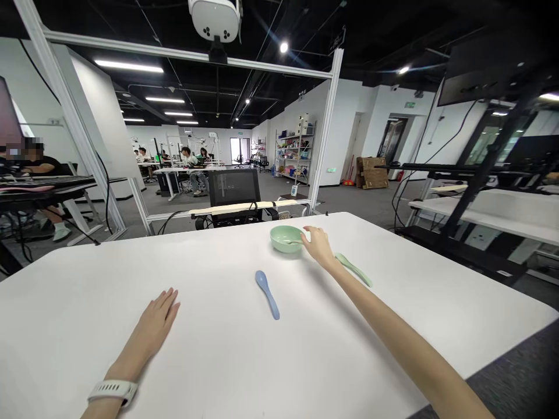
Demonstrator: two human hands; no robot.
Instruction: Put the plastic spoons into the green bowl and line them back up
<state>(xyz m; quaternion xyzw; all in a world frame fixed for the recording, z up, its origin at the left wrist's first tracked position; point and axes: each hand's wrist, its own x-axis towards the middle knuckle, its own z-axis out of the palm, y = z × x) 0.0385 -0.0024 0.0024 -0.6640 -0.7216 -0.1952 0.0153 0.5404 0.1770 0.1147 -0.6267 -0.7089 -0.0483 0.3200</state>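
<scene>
Your left fingers (pixel 168 302) lie spread and empty on the white surface (pixel 65 331). A blue spoon (pixel 267 294) slants down-right at center. Your right fingers (pixel 311 234), clearly nearer, touch the mint-green bowl (pixel 283 240) at upper center, grip unclear; a green spoon (pixel 353 269) lies just right.

No words or numbers could be read anywhere. At about 1 o'clock, a small green sign (pixel 409 105) was mounted high on the far wall above a dark doorway, its marking too small to make out. Nearer 12 o'clock, a green sign (pixel 236 133) sat above the distant doorway, also illegible. A small lit green sign (pixel 331 170) was on the white wall at about 1 o'clock, and a small white-and-blue placard (pixel 294 190) stood at about 12 o'clock; neither could be read.
</scene>
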